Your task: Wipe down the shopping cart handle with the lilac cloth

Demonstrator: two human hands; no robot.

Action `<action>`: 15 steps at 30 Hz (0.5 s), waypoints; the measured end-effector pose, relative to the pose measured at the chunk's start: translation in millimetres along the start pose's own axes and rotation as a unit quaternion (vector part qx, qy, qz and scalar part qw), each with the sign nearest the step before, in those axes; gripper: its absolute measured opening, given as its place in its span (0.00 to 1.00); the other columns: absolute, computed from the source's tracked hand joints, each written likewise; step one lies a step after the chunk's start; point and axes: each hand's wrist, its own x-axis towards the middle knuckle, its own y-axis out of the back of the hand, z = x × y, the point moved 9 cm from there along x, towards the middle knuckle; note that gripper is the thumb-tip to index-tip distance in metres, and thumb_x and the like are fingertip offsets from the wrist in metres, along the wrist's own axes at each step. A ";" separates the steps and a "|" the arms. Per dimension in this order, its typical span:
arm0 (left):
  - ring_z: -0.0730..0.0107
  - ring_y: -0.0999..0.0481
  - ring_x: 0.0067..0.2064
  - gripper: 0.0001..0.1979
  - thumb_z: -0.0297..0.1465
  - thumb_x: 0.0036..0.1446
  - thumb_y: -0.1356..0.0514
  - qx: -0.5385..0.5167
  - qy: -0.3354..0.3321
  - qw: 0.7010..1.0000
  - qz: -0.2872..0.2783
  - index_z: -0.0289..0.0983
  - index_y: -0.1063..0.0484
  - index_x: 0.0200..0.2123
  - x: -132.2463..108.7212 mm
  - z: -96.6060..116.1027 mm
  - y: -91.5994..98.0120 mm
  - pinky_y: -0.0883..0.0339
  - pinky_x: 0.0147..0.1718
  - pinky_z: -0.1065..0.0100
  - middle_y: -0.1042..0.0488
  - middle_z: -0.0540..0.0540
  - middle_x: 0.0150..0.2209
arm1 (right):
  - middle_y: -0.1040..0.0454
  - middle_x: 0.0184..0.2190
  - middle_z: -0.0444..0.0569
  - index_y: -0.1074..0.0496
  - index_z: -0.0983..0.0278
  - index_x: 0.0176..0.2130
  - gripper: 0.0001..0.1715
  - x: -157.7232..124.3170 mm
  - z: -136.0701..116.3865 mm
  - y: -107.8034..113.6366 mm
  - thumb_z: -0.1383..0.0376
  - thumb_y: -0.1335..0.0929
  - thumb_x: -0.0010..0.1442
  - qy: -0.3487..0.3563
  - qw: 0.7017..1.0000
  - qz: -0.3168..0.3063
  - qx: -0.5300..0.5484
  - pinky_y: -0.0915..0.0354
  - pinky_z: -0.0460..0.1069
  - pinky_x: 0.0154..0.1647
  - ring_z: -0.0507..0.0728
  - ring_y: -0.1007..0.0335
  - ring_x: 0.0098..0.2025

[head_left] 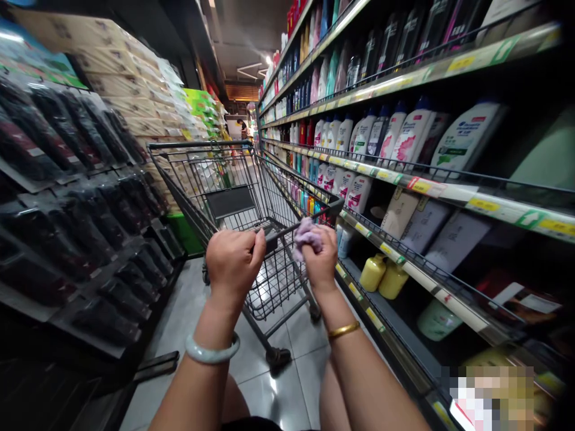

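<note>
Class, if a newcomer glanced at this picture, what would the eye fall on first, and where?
Probably the dark wire shopping cart, straight ahead, with the closed left hand at its near rim. Next comes the crumpled lilac cloth in the right hand, just right of center. Shampoo bottles line the shelves on the right.

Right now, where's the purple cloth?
In the head view, just right of centre: the purple cloth is bunched in the right hand, beside the shopping cart's rim.
</note>
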 end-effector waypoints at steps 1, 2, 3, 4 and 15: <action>0.66 0.41 0.25 0.26 0.34 0.70 0.42 -0.006 0.000 1.000 0.005 0.40 0.42 0.18 -0.7 -1.2 1.6 0.51 0.31 0.60 0.39 0.50 0.18 | 0.26 0.45 0.52 0.24 0.60 0.38 0.09 4.7 7.5 7.8 0.67 0.32 0.55 -0.018 0.999 0.034 -0.005 0.29 0.59 0.59 0.60 0.27 0.51; 0.66 0.41 0.25 0.25 0.33 0.70 0.42 -0.014 0.003 1.000 0.016 0.41 0.42 0.18 -1.7 -2.8 3.4 0.51 0.31 0.60 0.39 0.51 0.18 | 0.26 0.45 0.52 0.23 0.61 0.38 0.10 7.9 6.7 13.5 0.67 0.32 0.54 -0.021 0.998 0.055 -0.006 0.29 0.60 0.60 0.60 0.27 0.51; 0.66 0.42 0.25 0.25 0.32 0.70 0.42 -0.022 0.009 0.999 0.029 0.41 0.43 0.19 -2.8 -4.8 5.1 0.50 0.31 0.60 0.40 0.51 0.18 | 0.26 0.45 0.51 0.23 0.60 0.38 0.11 9.7 -3.5 15.5 0.69 0.32 0.55 -0.004 0.998 0.057 -0.001 0.30 0.59 0.60 0.60 0.27 0.52; 0.66 0.42 0.26 0.25 0.31 0.69 0.42 -0.028 0.017 0.998 0.044 0.41 0.43 0.19 -4.0 -7.2 6.5 0.50 0.31 0.60 0.41 0.51 0.19 | 0.25 0.46 0.51 0.23 0.60 0.39 0.12 9.8 -21.1 15.0 0.70 0.32 0.55 0.024 0.999 0.047 0.008 0.30 0.59 0.60 0.60 0.27 0.53; 0.66 0.42 0.27 0.23 0.29 0.68 0.41 -0.056 0.028 0.998 0.017 0.41 0.44 0.20 -2.2 -8.8 4.0 0.49 0.32 0.59 0.42 0.51 0.19 | 0.24 0.54 0.54 0.22 0.60 0.48 0.17 23.4 -38.7 -4.1 0.65 0.33 0.59 0.075 0.997 -0.008 -0.024 0.29 0.63 0.63 0.63 0.26 0.58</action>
